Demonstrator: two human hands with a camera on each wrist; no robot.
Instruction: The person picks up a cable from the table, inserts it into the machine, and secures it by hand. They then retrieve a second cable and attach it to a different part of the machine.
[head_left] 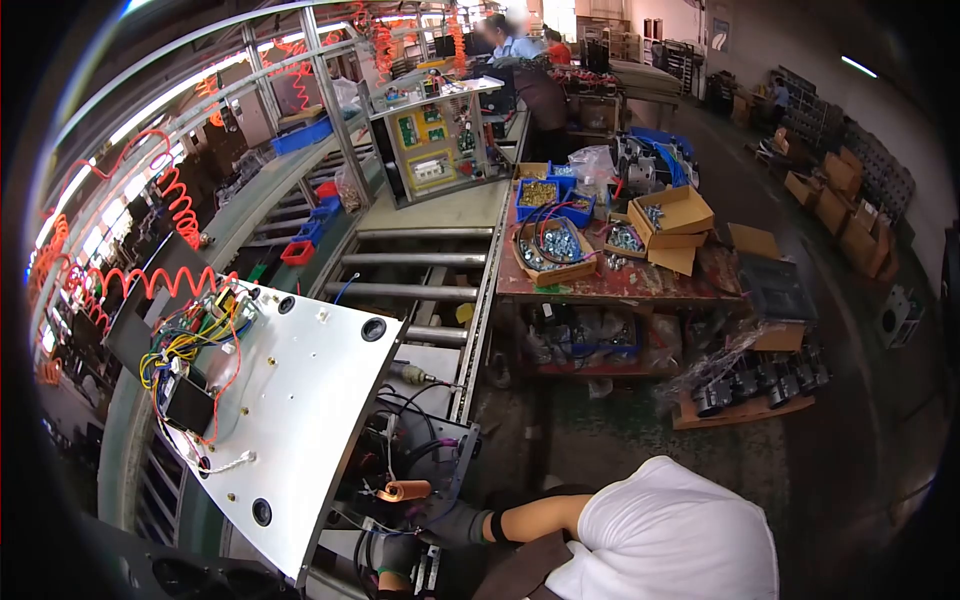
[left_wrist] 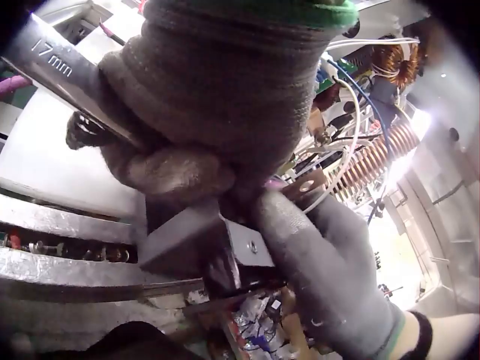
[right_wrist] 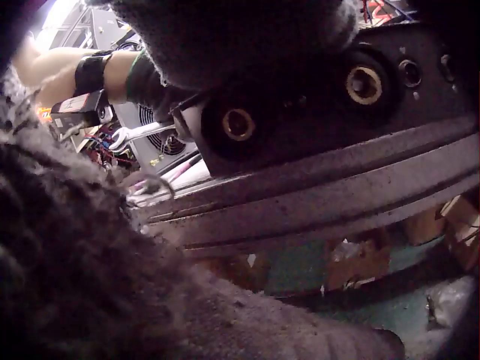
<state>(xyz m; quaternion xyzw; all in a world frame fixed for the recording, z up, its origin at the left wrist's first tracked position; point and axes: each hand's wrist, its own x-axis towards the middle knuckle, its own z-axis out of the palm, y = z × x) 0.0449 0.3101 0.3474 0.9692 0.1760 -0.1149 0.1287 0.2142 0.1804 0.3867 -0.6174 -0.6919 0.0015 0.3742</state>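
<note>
My left hand (left_wrist: 217, 82), in a grey knitted glove with a green cuff, grips a flat steel wrench (left_wrist: 56, 64) marked 17mm. The wrench's open end (right_wrist: 120, 139) shows in the right wrist view. My right hand (left_wrist: 322, 270), also gloved, reaches in behind the dark front panel (right_wrist: 300, 124) of a machine. Its fingertips are right by the left hand's fingers, beside a dark box-shaped part (left_wrist: 199, 244); I cannot tell what they hold. A copper coil (head_left: 404, 490) sits inside the machine next to both hands (head_left: 450, 525).
A large white metal plate (head_left: 300, 380) with bundled wires (head_left: 195, 345) stands tilted at the left. Behind it run conveyor rollers (head_left: 415, 290). A red worktable (head_left: 620, 282) carries blue bins and cardboard boxes of hardware. Wrapped parts (head_left: 745, 390) lie on the floor at right.
</note>
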